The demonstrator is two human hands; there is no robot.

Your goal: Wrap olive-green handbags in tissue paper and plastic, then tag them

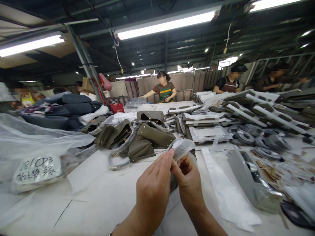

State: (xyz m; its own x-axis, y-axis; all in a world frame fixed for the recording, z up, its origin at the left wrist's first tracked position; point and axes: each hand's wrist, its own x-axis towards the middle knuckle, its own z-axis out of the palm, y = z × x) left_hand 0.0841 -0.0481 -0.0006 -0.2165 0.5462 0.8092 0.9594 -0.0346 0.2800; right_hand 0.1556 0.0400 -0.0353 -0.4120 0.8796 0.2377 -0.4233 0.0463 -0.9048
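Both hands are raised close together above the white table (98,203). My left hand (156,180) has its fingers pressed together at the edge of a clear plastic wrap (182,147). My right hand (188,177) pinches the same wrap between thumb and curled fingers. Below and behind the hands a dark piece (173,182) shows in part; its shape is mostly hidden. Just beyond the hands lie olive-green bags (156,134), some with gold studs and plastic-wrapped handles.
Wrapped flat bags (206,119) are stacked behind. At right are white foam sheets (226,186), a grey box (256,180), coiled handles (246,134) and scraps. At left lies a marked plastic bag (36,170). A person (165,91) in a green apron stands across the table.
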